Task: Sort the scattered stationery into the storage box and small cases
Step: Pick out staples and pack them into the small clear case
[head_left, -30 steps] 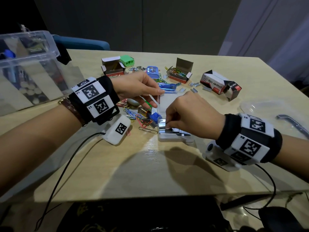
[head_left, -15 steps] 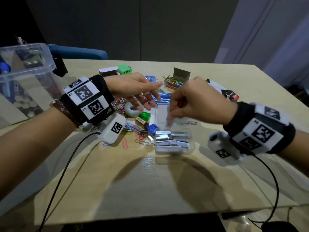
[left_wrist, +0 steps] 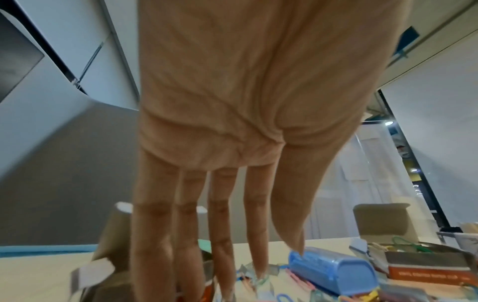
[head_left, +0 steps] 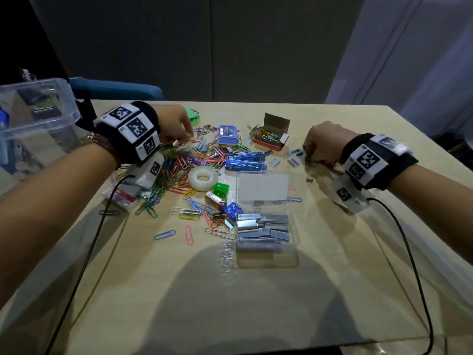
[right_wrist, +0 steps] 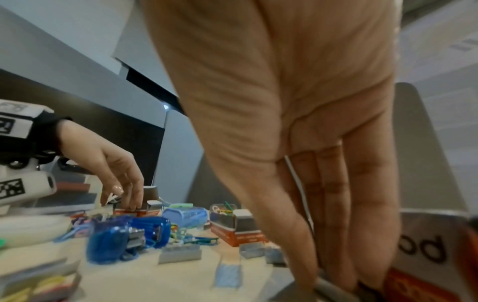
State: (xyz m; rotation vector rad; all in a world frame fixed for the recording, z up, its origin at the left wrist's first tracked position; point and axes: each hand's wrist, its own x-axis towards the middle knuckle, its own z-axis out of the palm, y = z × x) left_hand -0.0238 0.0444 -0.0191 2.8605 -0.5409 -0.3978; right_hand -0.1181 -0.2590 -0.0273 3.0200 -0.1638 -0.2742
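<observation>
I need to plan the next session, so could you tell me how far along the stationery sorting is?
Early days. Done: the clear case near the table's front edge already holds staple strips. In hand: the right hand reaches down to loose staples, and the left hand reaches into the far clutter. Left: the paper clips, tape roll and sharpeners still lie scattered.
</observation>
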